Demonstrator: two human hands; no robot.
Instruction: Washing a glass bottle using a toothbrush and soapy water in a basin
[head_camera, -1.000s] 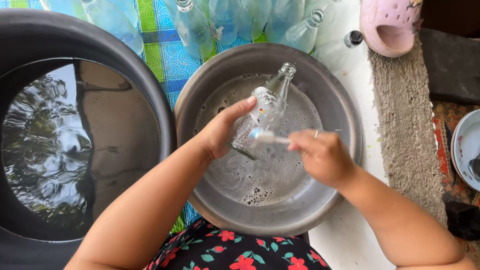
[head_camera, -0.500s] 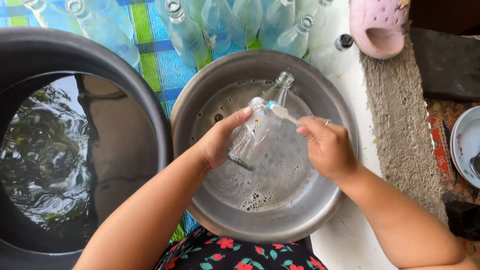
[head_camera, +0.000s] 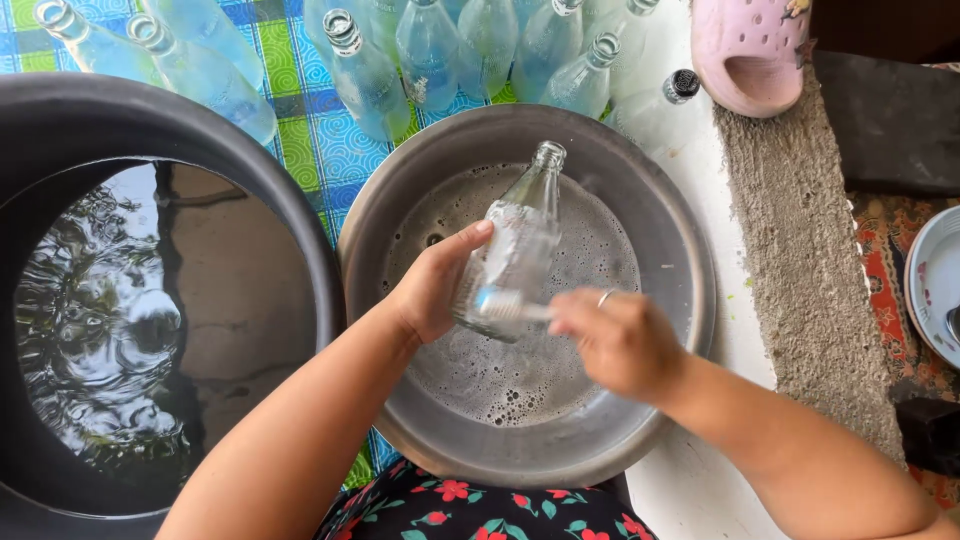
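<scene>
Head view, left hand (head_camera: 432, 290) gripping clear glass bottle (head_camera: 515, 250), right hand (head_camera: 620, 340) brushing it

We count one clear glass bottle (head_camera: 515, 245) in hand and some nine more bottles (head_camera: 365, 75) lined on the checked cloth (several cropped), one metal basin (head_camera: 670, 230), one dark tub (head_camera: 250, 170), one pink clog (head_camera: 750, 50).

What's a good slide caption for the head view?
Left hand holds a glass bottle over a soapy metal basin while right hand brushes it.
</scene>
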